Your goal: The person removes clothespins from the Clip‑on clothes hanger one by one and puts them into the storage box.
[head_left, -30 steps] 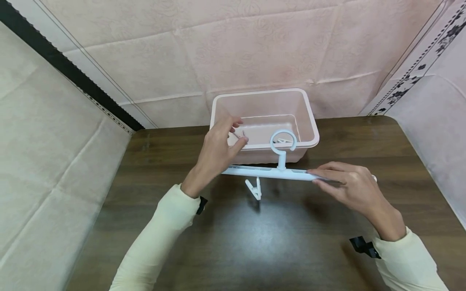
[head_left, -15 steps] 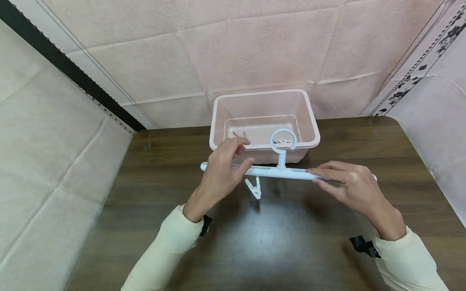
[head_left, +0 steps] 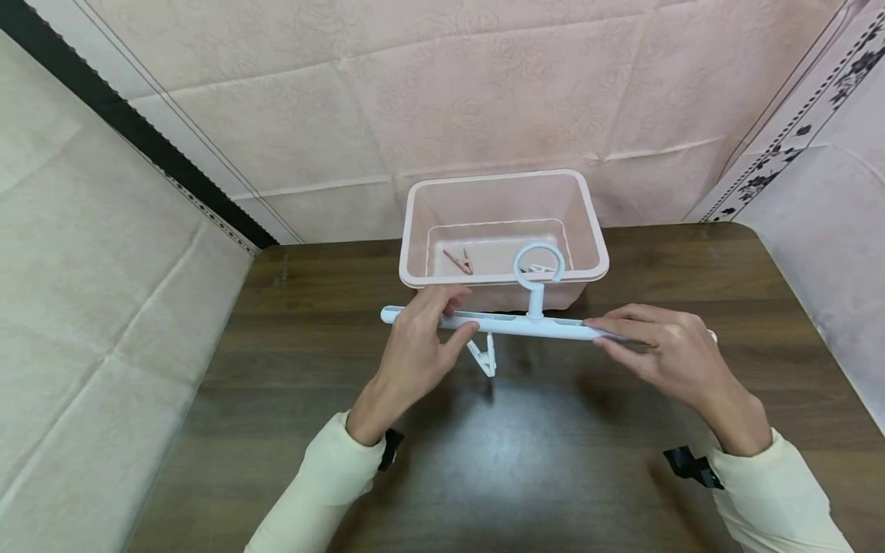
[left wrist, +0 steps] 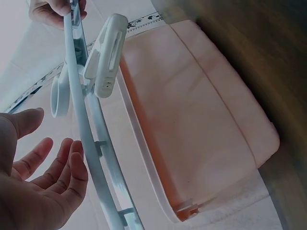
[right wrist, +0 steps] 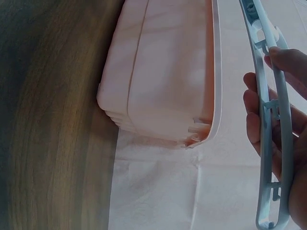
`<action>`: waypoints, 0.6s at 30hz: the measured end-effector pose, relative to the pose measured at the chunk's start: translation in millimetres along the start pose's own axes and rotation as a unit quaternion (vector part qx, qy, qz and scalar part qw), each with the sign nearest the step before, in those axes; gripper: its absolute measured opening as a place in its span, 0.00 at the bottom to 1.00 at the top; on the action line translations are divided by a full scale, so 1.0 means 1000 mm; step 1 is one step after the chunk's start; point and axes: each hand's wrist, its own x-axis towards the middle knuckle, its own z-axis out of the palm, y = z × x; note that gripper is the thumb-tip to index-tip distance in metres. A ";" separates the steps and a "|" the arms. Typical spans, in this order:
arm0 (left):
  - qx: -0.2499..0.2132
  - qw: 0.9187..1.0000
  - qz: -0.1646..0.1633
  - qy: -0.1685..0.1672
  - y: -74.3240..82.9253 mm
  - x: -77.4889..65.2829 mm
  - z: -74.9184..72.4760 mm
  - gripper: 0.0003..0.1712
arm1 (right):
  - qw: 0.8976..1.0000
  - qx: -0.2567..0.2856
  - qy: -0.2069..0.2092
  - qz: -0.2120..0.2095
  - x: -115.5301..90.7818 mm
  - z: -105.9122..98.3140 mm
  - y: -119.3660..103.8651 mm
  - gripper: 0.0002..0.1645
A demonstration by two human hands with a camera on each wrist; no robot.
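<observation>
A light blue clothes hanger [head_left: 515,322] is held level above the table, its round hook upward. My right hand [head_left: 667,353] pinches the hanger's right end between thumb and fingers, which the right wrist view confirms. My left hand [head_left: 418,338] is at the hanger's left arm with thumb and fingers loosely bent. In the left wrist view those fingers [left wrist: 72,177] lie beside the bar and do not close on it; whether they touch it I cannot tell. A pale clothespin [left wrist: 108,55] hangs from the bar, left of the hook.
Behind the hanger stands a pink plastic bin [head_left: 498,178] against the cloth-covered wall. Inside it lie a brownish pink clothespin [head_left: 462,263] and something white, like clothespins [head_left: 539,269], partly seen through the hook. The dark wooden table [head_left: 512,461] extends toward me.
My left hand has come back from over the bin, down to the hanger's left arm, uncovering the brownish pink clothespin. My right hand and the hanger stay nearly still.
</observation>
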 end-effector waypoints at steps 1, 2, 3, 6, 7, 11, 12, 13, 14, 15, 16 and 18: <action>-0.001 1.000 0.000 0.001 0.000 -0.001 0.000 0.22 | 1.000 0.000 -0.001 0.000 0.000 0.000 0.000 0.25; -0.001 1.000 -0.001 0.003 0.000 -0.002 0.000 0.22 | 1.000 0.000 -0.002 0.001 0.000 -0.001 0.000 0.25; -0.001 1.000 -0.001 0.005 0.000 -0.003 0.000 0.22 | 1.000 0.001 -0.004 0.003 0.000 -0.001 0.000 0.26; -0.004 1.000 -0.002 0.013 0.000 -0.007 0.000 0.21 | 1.000 0.000 -0.001 -0.001 0.001 0.000 0.000 0.26; -0.005 1.000 -0.001 0.016 0.000 -0.008 -0.001 0.21 | 1.000 0.000 -0.002 0.000 0.001 0.000 -0.001 0.26; -0.012 1.000 -0.005 0.025 0.001 -0.012 -0.003 0.21 | 1.000 -0.002 -0.003 0.004 0.001 -0.001 -0.001 0.27; -0.012 1.000 -0.007 0.025 0.001 -0.014 -0.003 0.21 | 1.000 -0.002 -0.003 0.004 0.000 -0.001 -0.002 0.27; -0.012 1.000 -0.010 0.024 0.002 -0.015 -0.004 0.20 | 1.000 -0.002 -0.003 0.005 0.000 -0.001 -0.002 0.27; -0.012 1.000 -0.013 0.023 0.002 -0.017 -0.004 0.20 | 1.000 -0.003 -0.003 0.004 0.000 -0.001 -0.002 0.27; -0.012 1.000 -0.017 0.022 0.002 -0.018 -0.004 0.20 | 1.000 -0.004 0.001 0.000 0.000 -0.001 -0.001 0.27; -0.011 1.000 -0.020 0.020 0.002 -0.020 -0.004 0.20 | 1.000 -0.005 0.001 0.000 0.000 -0.001 -0.001 0.27; -0.010 0.999 -0.026 0.015 0.003 -0.023 -0.003 0.20 | 1.000 -0.006 0.009 -0.007 0.000 0.000 -0.001 0.27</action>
